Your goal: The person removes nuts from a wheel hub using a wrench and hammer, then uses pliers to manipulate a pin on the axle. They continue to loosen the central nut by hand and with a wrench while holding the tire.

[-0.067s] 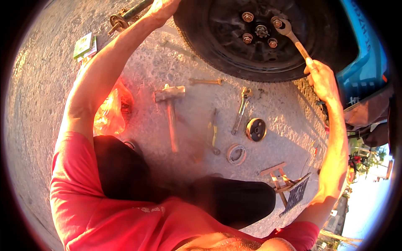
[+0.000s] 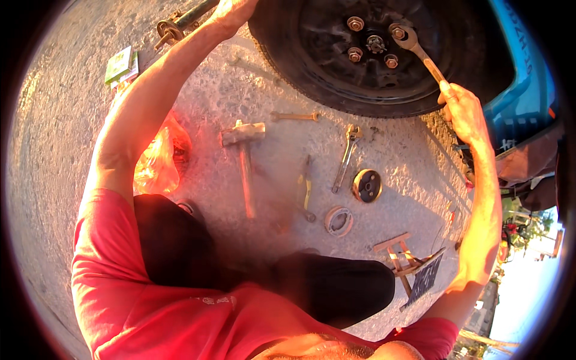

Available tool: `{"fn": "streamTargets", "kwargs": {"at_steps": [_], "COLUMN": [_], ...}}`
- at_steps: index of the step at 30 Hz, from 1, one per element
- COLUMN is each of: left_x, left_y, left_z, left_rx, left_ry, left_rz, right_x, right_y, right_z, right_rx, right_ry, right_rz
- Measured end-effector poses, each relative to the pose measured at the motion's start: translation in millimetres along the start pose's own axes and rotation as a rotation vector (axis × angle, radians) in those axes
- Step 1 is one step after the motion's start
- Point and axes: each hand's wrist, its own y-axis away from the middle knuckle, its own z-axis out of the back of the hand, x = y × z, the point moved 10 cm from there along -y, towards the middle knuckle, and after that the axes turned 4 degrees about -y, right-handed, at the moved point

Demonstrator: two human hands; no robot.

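My right hand (image 2: 464,113) grips the handle end of an open-ended wrench (image 2: 423,57). The wrench's jaw sits around the upper right lug nut (image 2: 397,31) of a black wheel (image 2: 336,90). Several more lug nuts ring the hub (image 2: 375,44). At the top edge, my left hand (image 2: 236,11) is at the left side of the tyre; its fingers are cut off by the frame, so I cannot tell how it holds or touches it.
On the rough ground lie a hammer (image 2: 245,168), a small wrench (image 2: 295,116), an adjustable wrench (image 2: 347,159), a yellow-handled tool (image 2: 307,189), a round drum-like part (image 2: 366,186) and a tape roll (image 2: 339,222). A folding stool (image 2: 414,270), an orange plastic bag (image 2: 159,159) and blue bodywork (image 2: 519,90) are nearby.
My right hand and the wrench's handle end have shifted very slightly to the right; the jaw stays at the same lug nut. My left hand looks unmoved.
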Motion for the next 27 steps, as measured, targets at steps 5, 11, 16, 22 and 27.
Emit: {"fn": "streamTargets", "kwargs": {"at_steps": [5, 11, 16, 22, 27], "left_x": [2.6, -3.5, -6.7, 0.9, -7.3], "left_y": [-2.5, -5.9, -6.6, -10.8, -10.4], "left_z": [0.8, -11.2, -15.6, -11.3, -20.1], "left_rx": [0.009, 0.151, 0.139, 0.179, 0.184], "left_ry": [0.003, 0.050, 0.114, 0.095, 0.129], "left_rz": [0.002, 0.087, -0.024, -0.058, -0.097], "right_x": [1.7, -42.3, -38.1, -19.2, -6.0], "right_y": [-12.1, 9.6, 20.7, 5.3, -3.2], "right_z": [-3.8, -81.4, -116.8, -41.9, -4.2], "right_rx": [0.072, 0.174, 0.085, -0.040, 0.003], "right_ry": [-0.006, -0.606, -0.776, -0.287, -0.088], "right_rz": [0.046, -0.219, -0.247, -0.066, -0.016]}}
